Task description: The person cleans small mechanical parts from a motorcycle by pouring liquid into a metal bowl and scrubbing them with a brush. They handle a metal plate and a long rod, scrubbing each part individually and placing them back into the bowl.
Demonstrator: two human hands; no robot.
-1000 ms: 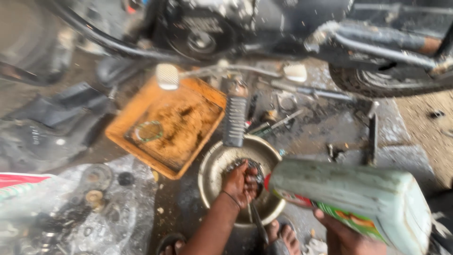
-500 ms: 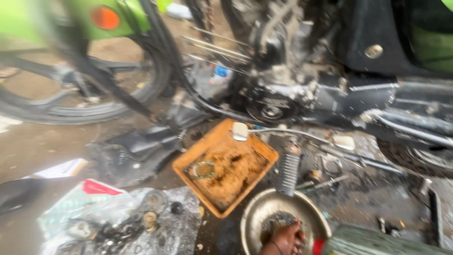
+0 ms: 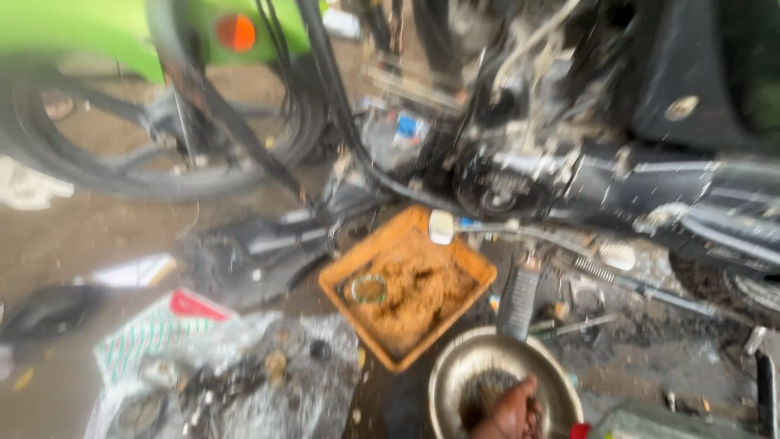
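Note:
My left hand (image 3: 512,413) reaches into a round metal bowl (image 3: 455,366) on the ground at the bottom edge of the head view. Its fingers rest on something dark inside the bowl; blur hides whether they grip it. Just right of the hand, the top of a pale green jug (image 3: 658,424) with a red cap (image 3: 578,430) pokes into the frame. My right hand is out of the picture. An orange square tray (image 3: 406,293) of brown greasy matter lies just beyond the bowl.
A motorcycle (image 3: 569,146) stands across the back, its engine and footpeg (image 3: 520,301) close above the bowl. A wheel (image 3: 154,154) and green bodywork sit at the left. A clear plastic sheet with several small parts (image 3: 236,374) lies at the lower left. Loose tools lie at the right.
The view has tilted upward, so the hand, bowl and jug slid to the bottom edge. The right hand holding the jug has dropped out of frame.

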